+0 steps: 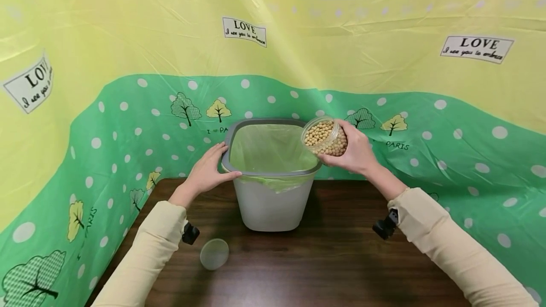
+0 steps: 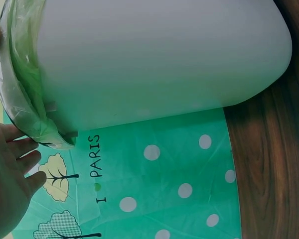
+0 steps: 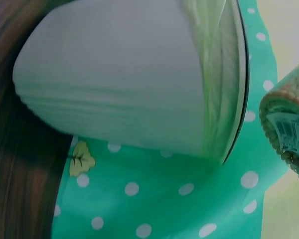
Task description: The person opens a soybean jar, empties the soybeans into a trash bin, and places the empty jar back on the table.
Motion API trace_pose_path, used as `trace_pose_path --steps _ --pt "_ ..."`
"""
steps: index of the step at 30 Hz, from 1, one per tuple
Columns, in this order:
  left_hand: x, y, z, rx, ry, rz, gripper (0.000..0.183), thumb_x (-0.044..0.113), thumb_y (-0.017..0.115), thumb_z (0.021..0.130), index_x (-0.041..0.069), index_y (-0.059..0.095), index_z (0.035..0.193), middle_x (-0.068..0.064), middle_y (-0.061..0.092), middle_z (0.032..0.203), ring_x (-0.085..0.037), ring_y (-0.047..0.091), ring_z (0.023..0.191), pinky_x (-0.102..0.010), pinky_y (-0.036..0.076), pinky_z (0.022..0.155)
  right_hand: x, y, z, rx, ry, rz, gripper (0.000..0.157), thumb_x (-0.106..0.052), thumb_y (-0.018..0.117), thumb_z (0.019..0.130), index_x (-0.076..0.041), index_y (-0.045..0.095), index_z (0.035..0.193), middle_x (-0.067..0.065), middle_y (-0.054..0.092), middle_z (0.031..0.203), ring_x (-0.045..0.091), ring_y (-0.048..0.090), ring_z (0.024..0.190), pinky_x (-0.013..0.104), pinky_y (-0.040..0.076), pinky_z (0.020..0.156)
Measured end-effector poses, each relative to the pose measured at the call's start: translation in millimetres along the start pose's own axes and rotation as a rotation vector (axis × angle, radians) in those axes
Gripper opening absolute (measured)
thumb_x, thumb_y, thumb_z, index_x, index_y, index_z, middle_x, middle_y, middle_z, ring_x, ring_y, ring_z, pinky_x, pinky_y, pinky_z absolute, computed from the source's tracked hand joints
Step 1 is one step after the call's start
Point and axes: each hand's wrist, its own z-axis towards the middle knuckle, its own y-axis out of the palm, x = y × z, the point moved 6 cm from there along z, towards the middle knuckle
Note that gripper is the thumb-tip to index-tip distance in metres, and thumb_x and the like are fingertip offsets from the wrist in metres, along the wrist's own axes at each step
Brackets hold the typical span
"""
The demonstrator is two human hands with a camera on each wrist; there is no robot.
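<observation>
My right hand (image 1: pixel 357 151) grips a clear plastic jar (image 1: pixel 337 143) full of pale round soybeans (image 1: pixel 317 134). The jar tilts, its open mouth turned left toward the bin, at the right side of the rim. In the right wrist view the base of the jar carries a label (image 3: pixel 292 132). A light grey trash bin (image 1: pixel 273 207) with a dark grey rim (image 1: pixel 277 173) stands upright, lined with a green bag (image 1: pixel 268 148). My left hand (image 1: pixel 206 169) rests on the rim's left side with fingers spread, thumb along the front edge.
A round translucent lid (image 1: pixel 214 254) lies on the dark wooden table (image 1: pixel 298 269), in front and left of the bin. Behind the table hangs a green and yellow printed cloth (image 1: pixel 273 89), close to the bin's back. Small black cameras (image 1: pixel 386 225) are strapped at both wrists.
</observation>
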Motion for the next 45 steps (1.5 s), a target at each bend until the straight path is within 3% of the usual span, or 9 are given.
trace_pose_path --steps 12,31,45 --pt "-0.1 0.4 -0.3 -0.006 -0.011 -0.006 0.090 0.059 0.059 0.077 0.005 0.030 0.142 -0.011 0.022 0.149 -0.027 0.017 0.136 -0.050 0.024 0.105 20 6.1 9 -0.049 -0.004 -0.057 0.087 -0.033 0.081 0.057 0.002 0.044 0.126 0.020 0.053 0.114 0.036 0.054 0.097 0.052 0.046 0.076" --pt "-2.9 1.2 0.9 -0.025 -0.031 -0.009 0.091 0.063 0.057 0.076 0.007 0.029 0.142 -0.008 0.020 0.150 -0.026 0.017 0.137 -0.050 0.026 0.104 27 6.3 18 -0.114 -0.226 -0.243 0.089 -0.038 0.079 0.053 0.004 0.045 0.125 0.023 0.054 0.111 0.036 0.053 0.097 0.052 0.047 0.076" --pt "-0.9 0.1 0.5 -0.026 -0.030 -0.007 0.091 0.062 0.057 0.076 0.007 0.029 0.142 -0.008 0.020 0.150 -0.026 0.017 0.136 -0.050 0.025 0.104 24 9.4 17 -0.162 -0.297 -0.287 0.092 -0.040 0.079 0.052 0.005 0.045 0.125 0.023 0.053 0.115 0.037 0.053 0.100 0.052 0.048 0.077"
